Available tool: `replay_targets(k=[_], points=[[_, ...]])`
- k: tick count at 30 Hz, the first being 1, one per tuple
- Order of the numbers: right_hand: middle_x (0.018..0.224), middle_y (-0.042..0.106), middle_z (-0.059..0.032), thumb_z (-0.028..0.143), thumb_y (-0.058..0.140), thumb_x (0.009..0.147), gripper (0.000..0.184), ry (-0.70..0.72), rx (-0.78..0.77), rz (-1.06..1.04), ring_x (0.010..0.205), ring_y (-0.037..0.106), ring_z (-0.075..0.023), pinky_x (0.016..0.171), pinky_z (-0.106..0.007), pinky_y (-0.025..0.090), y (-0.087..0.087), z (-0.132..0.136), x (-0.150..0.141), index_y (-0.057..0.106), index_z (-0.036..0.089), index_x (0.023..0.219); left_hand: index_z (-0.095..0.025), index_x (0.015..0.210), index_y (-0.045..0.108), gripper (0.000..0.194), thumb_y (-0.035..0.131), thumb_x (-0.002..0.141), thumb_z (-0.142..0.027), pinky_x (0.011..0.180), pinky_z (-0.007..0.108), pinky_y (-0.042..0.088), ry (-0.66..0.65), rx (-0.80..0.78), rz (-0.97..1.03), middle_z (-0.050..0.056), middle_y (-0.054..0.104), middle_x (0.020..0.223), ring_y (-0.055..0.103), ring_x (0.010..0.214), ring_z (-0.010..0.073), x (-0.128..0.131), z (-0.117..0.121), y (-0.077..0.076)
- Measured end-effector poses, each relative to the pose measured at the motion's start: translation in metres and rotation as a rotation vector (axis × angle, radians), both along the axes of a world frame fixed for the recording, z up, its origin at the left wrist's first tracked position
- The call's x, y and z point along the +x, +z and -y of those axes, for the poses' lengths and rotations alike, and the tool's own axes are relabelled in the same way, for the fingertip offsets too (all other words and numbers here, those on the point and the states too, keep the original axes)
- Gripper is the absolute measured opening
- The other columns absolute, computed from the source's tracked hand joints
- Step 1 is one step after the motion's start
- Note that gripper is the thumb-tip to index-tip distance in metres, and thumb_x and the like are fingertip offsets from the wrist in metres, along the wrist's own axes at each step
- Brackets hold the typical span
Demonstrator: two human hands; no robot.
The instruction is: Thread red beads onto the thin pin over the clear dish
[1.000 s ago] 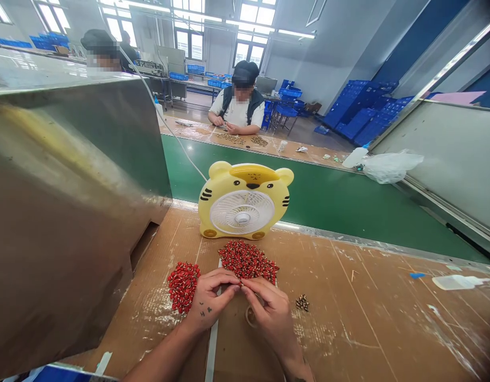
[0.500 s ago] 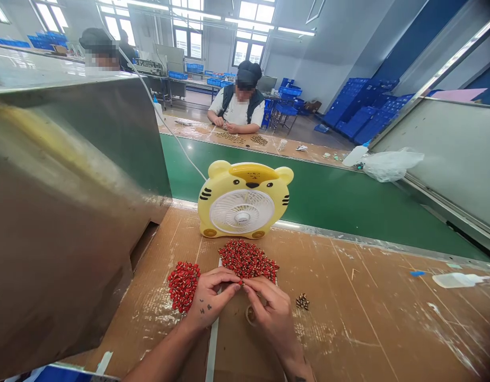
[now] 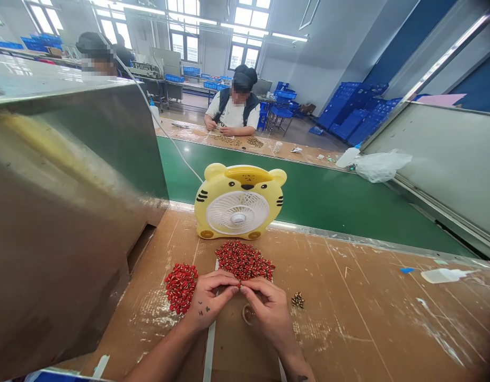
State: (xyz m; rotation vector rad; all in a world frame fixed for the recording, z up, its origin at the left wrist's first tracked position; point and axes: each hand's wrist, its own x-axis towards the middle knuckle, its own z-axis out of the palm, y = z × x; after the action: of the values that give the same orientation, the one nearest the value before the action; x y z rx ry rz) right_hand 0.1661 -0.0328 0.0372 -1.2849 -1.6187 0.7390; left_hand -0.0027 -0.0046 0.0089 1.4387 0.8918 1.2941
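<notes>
Small red piece (image 3: 239, 284): one, held between both hands above the brown work surface (image 3: 348, 329); mostly hidden by fingertips. Judged light and stiff, from its smallness and the hard look of similar pieces in the piles; liable to be lost from a loose pinch. Hold is best taken at the ends, with thumb and forefinger. Whether it is fragile cannot be told.

Left hand (image 3: 211, 298): thumb and forefinger brought together, the piece pinched at their tips.

Right hand (image 3: 270, 305): thumb and forefinger likewise closed on the piece, from the opposite side.

Loose stock: larger red pile (image 3: 245, 259), heaped just beyond the hands; smaller red pile (image 3: 180, 289), heaped beside the left hand; dark-and-gold cluster (image 3: 298, 300), laid near the right hand.

Containers: squeeze bottle (image 3: 439, 276), translucent, laid on its side at far right; contents not made out. White bottle (image 3: 347, 157), blue-capped, tilted beside a crumpled clear bag (image 3: 382, 167); contents of both untold. Clear cup (image 3: 277, 146), stood on the far bench (image 3: 316, 157); contents too small to be read. Blue crates (image 3: 344, 109), stacked at the rear; insides not shown.
</notes>
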Motion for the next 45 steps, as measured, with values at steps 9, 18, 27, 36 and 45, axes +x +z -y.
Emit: replay_targets(k=[9, 18, 27, 36, 45], points=[[0.076, 0.073, -0.0031, 0.026, 0.062, 0.092, 0.017, 0.081, -0.046, 0.099, 0.069, 0.066, -0.0165, 0.065, -0.024, 0.049, 0.009, -0.001, 0.004, 0.075, 0.02, 0.083, -0.021, 0.084, 0.082, 0.009, 0.074, 0.081, -0.023, 0.063, 0.028, 0.055, -0.009, 0.077, -0.032, 0.01, 0.076, 0.076, 0.069, 0.068, 0.0191, -0.002, 0.003, -0.005], [0.076, 0.073, -0.0037, 0.03, 0.062, 0.089, 0.019, -0.007, -0.071, 0.165, 0.071, 0.067, -0.0178, 0.067, -0.025, 0.05, -0.006, 0.001, 0.018, 0.074, 0.019, 0.079, -0.023, 0.099, 0.079, 0.018, 0.067, 0.086, -0.018, 0.076, 0.029, 0.057, -0.083, 0.148, -0.242, 0.009, 0.077, 0.089, 0.072, 0.082, 0.0206, 0.006, 0.003, -0.004], [0.07, 0.07, -0.0053, 0.029, 0.057, 0.087, 0.024, -0.232, -0.082, 0.327, 0.065, 0.061, -0.0196, 0.064, -0.028, 0.046, -0.029, -0.053, 0.08, 0.073, 0.016, 0.075, -0.02, 0.103, 0.074, 0.02, 0.062, 0.088, -0.021, 0.075, 0.03, 0.056, 0.116, 0.205, -0.432, 0.012, 0.07, 0.112, 0.069, 0.089, 0.0218, -0.01, -0.007, 0.005], [0.086, 0.072, -0.0104, 0.028, 0.042, 0.094, 0.037, -0.164, -0.109, 0.467, 0.079, 0.064, -0.0215, 0.074, -0.03, 0.046, -0.026, -0.042, 0.085, 0.076, 0.014, 0.092, -0.019, 0.095, 0.073, 0.023, 0.051, 0.091, -0.021, 0.088, 0.039, 0.047, 0.115, 0.137, -1.191, 0.012, 0.068, 0.107, 0.06, 0.099, 0.0286, -0.066, -0.012, 0.02], [0.075, 0.074, -0.0046, 0.01, 0.057, 0.077, 0.022, 0.171, -0.223, 0.702, 0.073, 0.067, -0.0178, 0.068, -0.023, 0.044, -0.011, -0.028, 0.052, 0.077, 0.019, 0.071, -0.018, 0.083, 0.072, 0.03, 0.044, 0.093, -0.014, 0.077, 0.03, 0.042, -0.014, 0.083, -1.398, 0.01, 0.069, 0.09, 0.063, 0.087, 0.0235, -0.071, -0.021, 0.027]])
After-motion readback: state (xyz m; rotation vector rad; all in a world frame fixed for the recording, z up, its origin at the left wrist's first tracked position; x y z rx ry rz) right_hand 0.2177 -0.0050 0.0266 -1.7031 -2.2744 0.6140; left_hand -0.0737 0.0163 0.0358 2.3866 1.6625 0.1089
